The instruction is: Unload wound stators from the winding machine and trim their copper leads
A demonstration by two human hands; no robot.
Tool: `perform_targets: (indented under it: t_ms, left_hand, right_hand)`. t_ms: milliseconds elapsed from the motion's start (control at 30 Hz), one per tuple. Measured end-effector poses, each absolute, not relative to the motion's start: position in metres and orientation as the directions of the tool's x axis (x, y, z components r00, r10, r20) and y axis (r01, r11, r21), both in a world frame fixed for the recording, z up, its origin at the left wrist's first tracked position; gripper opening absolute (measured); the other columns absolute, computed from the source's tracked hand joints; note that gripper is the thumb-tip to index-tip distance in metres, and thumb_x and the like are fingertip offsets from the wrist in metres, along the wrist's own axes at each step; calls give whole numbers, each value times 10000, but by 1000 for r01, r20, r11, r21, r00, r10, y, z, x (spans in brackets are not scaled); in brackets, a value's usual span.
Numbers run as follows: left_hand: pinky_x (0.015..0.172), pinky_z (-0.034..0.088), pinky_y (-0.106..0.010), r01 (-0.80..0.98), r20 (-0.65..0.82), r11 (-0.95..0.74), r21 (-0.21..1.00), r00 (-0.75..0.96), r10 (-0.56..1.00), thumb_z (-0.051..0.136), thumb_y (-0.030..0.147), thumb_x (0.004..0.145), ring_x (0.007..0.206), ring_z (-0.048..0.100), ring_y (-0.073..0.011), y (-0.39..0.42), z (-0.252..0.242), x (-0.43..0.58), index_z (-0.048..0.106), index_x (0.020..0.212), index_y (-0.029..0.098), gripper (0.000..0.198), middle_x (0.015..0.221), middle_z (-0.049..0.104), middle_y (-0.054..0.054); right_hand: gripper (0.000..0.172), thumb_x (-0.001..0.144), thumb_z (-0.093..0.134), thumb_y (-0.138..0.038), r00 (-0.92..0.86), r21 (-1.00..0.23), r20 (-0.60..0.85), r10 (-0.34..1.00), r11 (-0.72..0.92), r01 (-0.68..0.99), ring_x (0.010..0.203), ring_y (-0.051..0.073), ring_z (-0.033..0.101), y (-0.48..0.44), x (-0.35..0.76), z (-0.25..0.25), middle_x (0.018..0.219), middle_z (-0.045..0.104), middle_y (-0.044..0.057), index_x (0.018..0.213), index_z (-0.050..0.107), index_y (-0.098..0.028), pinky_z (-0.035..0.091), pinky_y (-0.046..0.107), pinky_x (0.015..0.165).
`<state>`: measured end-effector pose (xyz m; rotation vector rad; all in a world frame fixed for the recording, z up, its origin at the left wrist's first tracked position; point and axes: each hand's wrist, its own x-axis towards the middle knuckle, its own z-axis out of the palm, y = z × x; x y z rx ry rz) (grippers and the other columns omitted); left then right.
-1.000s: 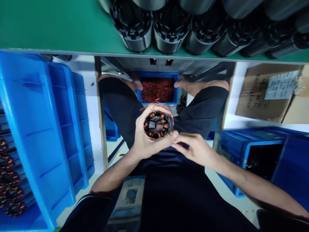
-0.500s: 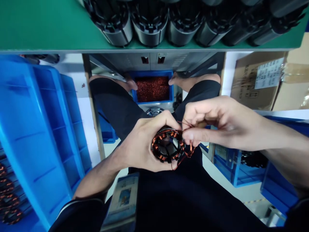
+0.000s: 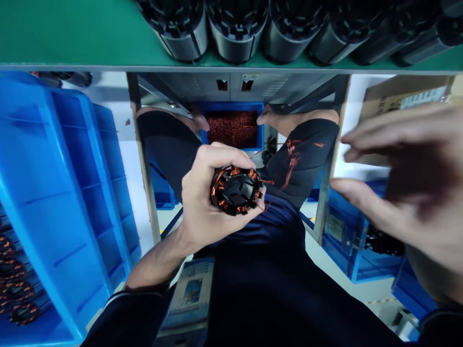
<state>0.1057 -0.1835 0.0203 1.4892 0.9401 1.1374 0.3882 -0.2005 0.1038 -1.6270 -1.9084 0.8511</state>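
A round motor stator [image 3: 238, 190] with copper windings and a black slotted core is held over my lap. My left hand [image 3: 206, 193] is wrapped around it, its open end facing up, with short copper wire ends sticking out on the right. Some loose copper wire pieces [image 3: 292, 156], blurred, show in the air or against my thigh to the right of the stator. My right hand [image 3: 408, 188], smeared by motion, is out at the right with thumb and fingers apart and nothing visible between them.
Black and silver motor cylinders [image 3: 235, 43] stand in a row on the green bench top [image 3: 72, 33]. A blue bin [image 3: 263, 127] of copper scraps sits between my feet. Blue crates [image 3: 39, 193], with stators at far left, flank me; a cardboard box [image 3: 376, 99] is at right.
My right hand has let go of the wires at the stator and swung right, opening. Loose wire pieces now appear apart from the stator, which my left hand has moved slightly left and up.
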Motion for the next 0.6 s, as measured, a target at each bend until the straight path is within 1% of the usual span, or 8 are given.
perform_targets:
  t_ms: [67,133,167,233,333,467,533,600]
  left_hand:
    - [907,659,-491,13,128,-135,991,242,962,1078,251,739,1036,765,-259,-184,25,108,678,1249,305,650,1161,718,-35]
    - [919,665,-510,-11,120,-121,993,234,965,1078,297,754,1059,761,-276,-183,28,108,665,1234,300,633,1159,720,-48]
    - [920,668,-516,-23,130,-128,992,238,963,1074,321,764,1068,760,-285,-182,30,108,663,1232,299,624,1152,726,-54]
    - [936,675,-509,-25,123,-121,992,267,956,1068,306,776,1089,763,-286,-181,31,106,659,1246,295,623,1166,737,-61]
    - [903,693,-446,-67,121,-105,992,299,947,1101,236,720,1060,779,-255,-181,28,103,667,1265,284,698,1186,744,-56]
    - [822,699,-437,-151,145,-106,983,278,950,1116,370,707,941,788,-244,-189,16,105,679,1248,275,702,1102,778,-51]
    - [797,691,-463,-88,88,-67,994,262,961,1087,427,740,908,782,-256,-193,11,105,680,1225,284,649,1082,781,-59]
    - [802,680,-489,-9,61,-61,998,244,968,1075,422,746,914,777,-273,-195,6,103,690,1216,300,619,1080,775,-62]
  right_hand:
    - [301,1001,878,-328,-368,-627,67,928,326,707,1035,254,808,-207,380,111,1358,825,26,1284,784,-370,704,442,977]
    - [314,1031,834,-230,-554,-610,93,827,488,625,999,228,833,-210,368,111,1364,845,50,1331,756,-280,707,384,935]
    - [314,1038,818,-187,-594,-613,118,796,529,588,983,224,843,-210,363,108,1313,862,72,1340,743,-231,705,364,909]
    - [291,1043,812,-152,-607,-616,149,780,553,560,924,218,846,-208,356,101,1149,878,82,1323,739,-183,694,341,857]
    - [182,1073,773,-150,-583,-606,152,798,542,583,786,178,809,-203,356,86,987,856,37,1237,774,-229,657,304,757]
    - [181,1078,748,-114,-585,-616,185,789,557,557,870,167,840,-198,364,59,1035,871,6,1169,785,-266,683,270,842]
    - [169,1098,716,-124,-621,-644,147,770,551,531,900,166,852,-195,368,56,1054,876,-4,1142,798,-265,699,271,867]
    - [142,1098,750,-197,-604,-662,64,794,487,570,929,169,856,-193,371,70,1137,884,-3,1172,831,-288,711,277,882]
